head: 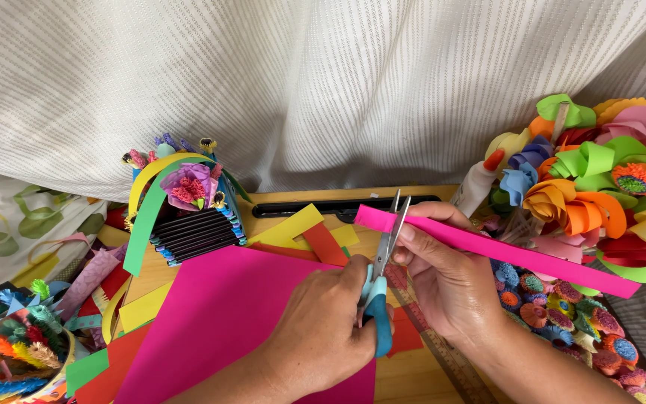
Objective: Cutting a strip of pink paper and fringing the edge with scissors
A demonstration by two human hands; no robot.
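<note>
My left hand [315,337] grips blue-handled scissors [377,314]. Their blades point up and are slightly apart at the near end of a long pink paper strip [502,254]. My right hand [450,284] holds that strip by its left end, and the strip runs down to the right. Under my left hand a large pink sheet [218,322] lies on a wooden board [413,378].
Yellow and red paper scraps [300,228] lie on the board beside a ruler [443,352]. A small paper basket [188,209] stands at the left. Paper flowers [600,187] and a glue bottle [480,183] are at the right. A white curtain [300,90] hangs behind.
</note>
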